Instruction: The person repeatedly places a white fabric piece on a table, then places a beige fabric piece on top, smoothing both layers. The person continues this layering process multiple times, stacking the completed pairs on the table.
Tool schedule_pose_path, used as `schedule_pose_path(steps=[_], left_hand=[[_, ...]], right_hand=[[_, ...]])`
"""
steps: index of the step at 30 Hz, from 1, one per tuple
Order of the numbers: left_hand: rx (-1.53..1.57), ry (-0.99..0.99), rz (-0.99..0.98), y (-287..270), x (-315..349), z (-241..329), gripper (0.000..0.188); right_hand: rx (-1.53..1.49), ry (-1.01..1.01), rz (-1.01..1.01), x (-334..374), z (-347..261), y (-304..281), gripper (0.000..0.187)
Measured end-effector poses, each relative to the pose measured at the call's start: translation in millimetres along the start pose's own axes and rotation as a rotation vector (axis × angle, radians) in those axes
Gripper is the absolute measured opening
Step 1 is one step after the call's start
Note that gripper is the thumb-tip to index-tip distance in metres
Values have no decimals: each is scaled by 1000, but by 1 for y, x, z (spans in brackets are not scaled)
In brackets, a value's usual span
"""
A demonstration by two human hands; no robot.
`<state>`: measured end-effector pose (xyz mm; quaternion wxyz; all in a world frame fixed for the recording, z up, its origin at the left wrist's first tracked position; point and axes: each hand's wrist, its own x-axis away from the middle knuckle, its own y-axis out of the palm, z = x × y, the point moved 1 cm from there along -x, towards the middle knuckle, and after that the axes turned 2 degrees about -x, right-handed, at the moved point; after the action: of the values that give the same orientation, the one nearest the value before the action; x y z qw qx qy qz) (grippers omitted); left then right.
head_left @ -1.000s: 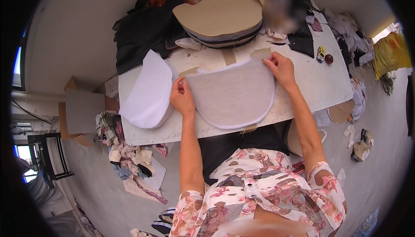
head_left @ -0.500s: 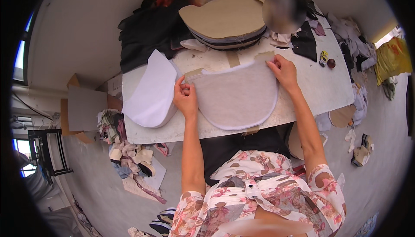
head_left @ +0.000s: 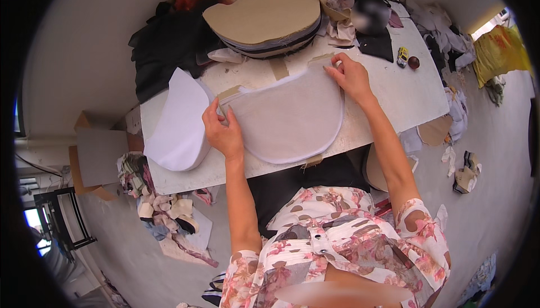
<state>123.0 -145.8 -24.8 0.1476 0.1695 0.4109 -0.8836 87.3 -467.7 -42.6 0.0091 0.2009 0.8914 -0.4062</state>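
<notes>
A curved, pale grey fabric panel (head_left: 287, 118) with a white border lies flat on the white table, its rounded side toward me. My left hand (head_left: 225, 135) is at its upper left corner, fingertips curled around the edge. At the upper right corner, my right hand (head_left: 352, 78) pinches the edge between thumb and fingers. Tan tape strips (head_left: 280, 70) show along the panel's far side, and another piece of tape (head_left: 313, 161) sits at the near edge. Left of my left hand lies a stack of white curved pieces (head_left: 177, 122).
A thick stack of tan-topped curved pieces (head_left: 264, 18) stands at the back, beside black cloth (head_left: 169, 52). A small yellow toy car (head_left: 403, 57) and a dark round ball (head_left: 414, 62) sit on the table (head_left: 405, 105) at right. Fabric scraps (head_left: 169, 212) and a cardboard box (head_left: 101, 153) are at left.
The view has shifted, so the table and panel appear farther left. Both hands stay at the panel's upper corners; the fingers of my left hand have spread slightly.
</notes>
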Motion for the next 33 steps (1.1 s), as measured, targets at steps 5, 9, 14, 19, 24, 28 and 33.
schedule_pose_path(steps=[5,9,14,19,24,28,33], left_hand=[[21,451,-53,-6,6,10,37],[-106,608,-347,5,15,9,43],[-187,581,-514,14,17,1,65],[-219,525,-530,5,6,6,74],[166,307,-108,11,-3,-19,55],[-80,291,-127,-5,-32,-15,35],[-279,327,-423,-6,-56,-4,19]], right_hand=[[166,-364,130,24,-57,-19,49],[285,-653,-154,47,-77,6,62],[358,-583,-267,51,-44,23,65],[369,-570,-289,50,-46,19,65],[383,-550,-320,50,-47,17,63],[400,-544,-330,50,-47,16,64],[397,-557,-322,50,-47,16,65]])
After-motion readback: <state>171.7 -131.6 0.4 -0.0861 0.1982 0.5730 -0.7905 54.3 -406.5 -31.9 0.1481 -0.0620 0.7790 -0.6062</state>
